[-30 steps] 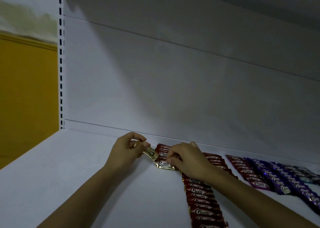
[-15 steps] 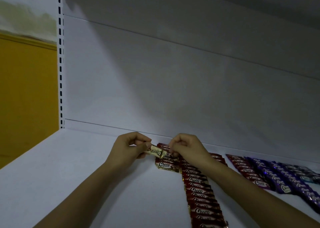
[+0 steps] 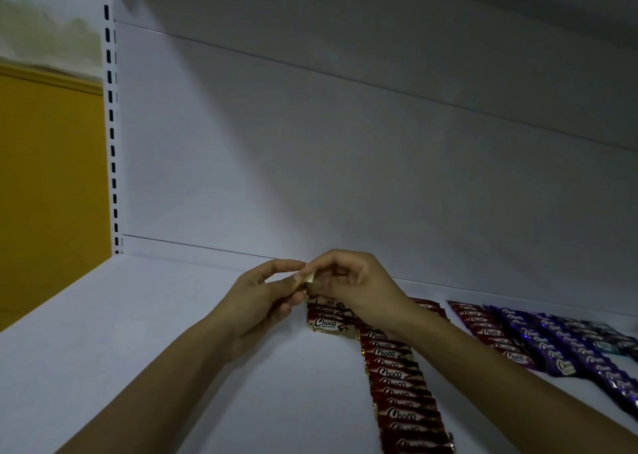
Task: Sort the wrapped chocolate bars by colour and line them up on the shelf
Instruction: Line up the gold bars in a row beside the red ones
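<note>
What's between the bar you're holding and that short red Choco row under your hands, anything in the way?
Nothing visible does. The left hand and right hand together pinch the wrapped bar, raised over the far end of the short red Choco row. No other thing shows in the gap between bar and row.

Shelf [image 3: 138, 350]: plain white, bluish in dim light.
Back panel [image 3: 345, 163]: same white-grey, unpatterned.
Upright post [image 3: 109, 108]: white, column of black slots.
Wall [image 3: 48, 177]: ochre yellow below, off-white above with greenish-brown blotch.
Long red row [image 3: 404, 395]: dark red wrappers, white "Choco" script, gold crimped edges.
Short red stack [image 3: 328, 322]: same red, white script, gold rim.
Lifted bar [image 3: 308, 276]: only pale gold-cream end visible.
Maroon row [image 3: 490, 332]: deep red-magenta, white lettering.
Purple row [image 3: 559, 350]: violet, white logo, glossy glints.
Far-right row [image 3: 607, 339]: grey-teal, print too dark to read.
</note>
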`<state>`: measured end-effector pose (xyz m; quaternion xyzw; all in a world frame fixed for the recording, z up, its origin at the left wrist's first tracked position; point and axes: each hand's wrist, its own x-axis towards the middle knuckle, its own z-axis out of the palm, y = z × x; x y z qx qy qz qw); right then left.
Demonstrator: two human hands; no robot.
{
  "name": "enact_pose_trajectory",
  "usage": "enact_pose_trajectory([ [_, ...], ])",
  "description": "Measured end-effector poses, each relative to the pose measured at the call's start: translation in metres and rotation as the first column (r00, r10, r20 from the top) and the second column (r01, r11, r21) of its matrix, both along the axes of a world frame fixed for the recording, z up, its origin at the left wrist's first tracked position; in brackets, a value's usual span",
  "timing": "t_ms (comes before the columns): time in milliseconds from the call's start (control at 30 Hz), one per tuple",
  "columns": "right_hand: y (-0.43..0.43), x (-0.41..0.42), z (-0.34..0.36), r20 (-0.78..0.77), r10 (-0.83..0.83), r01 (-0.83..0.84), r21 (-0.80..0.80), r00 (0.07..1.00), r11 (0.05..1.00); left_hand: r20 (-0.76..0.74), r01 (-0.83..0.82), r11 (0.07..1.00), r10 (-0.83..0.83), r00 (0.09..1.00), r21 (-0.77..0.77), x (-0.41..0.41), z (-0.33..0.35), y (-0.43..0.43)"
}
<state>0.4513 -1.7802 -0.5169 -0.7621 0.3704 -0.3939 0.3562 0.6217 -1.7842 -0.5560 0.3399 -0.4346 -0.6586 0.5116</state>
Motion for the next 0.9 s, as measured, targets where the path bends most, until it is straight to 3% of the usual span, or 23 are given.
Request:
enact_pose_trajectory([
  [67,-0.003,-0.002,0.002,0.016,-0.085,0.085,0.0,0.996,0.996,0.1,-0.05,0.997,0.055,0.994,-0.05,-0.004,0.0,0.001],
  [133,-0.007,-0.01,0.005,-0.015,-0.215,0.215,0.049,0.977,0.975,0.219,-0.192,0.975,0.213,0.952,-0.111,-0.004,-0.003,-0.002],
  [233,-0.011,-0.028,0.001,-0.326,-0.304,0.321,-0.001,0.895,0.947,0.409,-0.319,0.906,0.412,0.814,-0.279,0.005,-0.01,-0.008],
  [333,-0.009,-0.032,-0.011,-0.497,-0.224,0.283,0.044,0.838,0.958,0.502,-0.282,0.863,0.48,0.72,-0.42,0.01,-0.015,-0.013],
  [567,-0.01,-0.025,-0.018,-0.637,-0.236,0.291,-0.019,0.734,0.957,0.733,-0.043,0.832,0.511,0.448,-0.553,0.007,-0.028,-0.017],
  [900,-0.004,-0.025,-0.025,-0.617,-0.277,0.254,-0.127,0.736,0.959,0.784,0.039,0.848,0.469,0.408,-0.528,0.003,-0.033,-0.019],
])
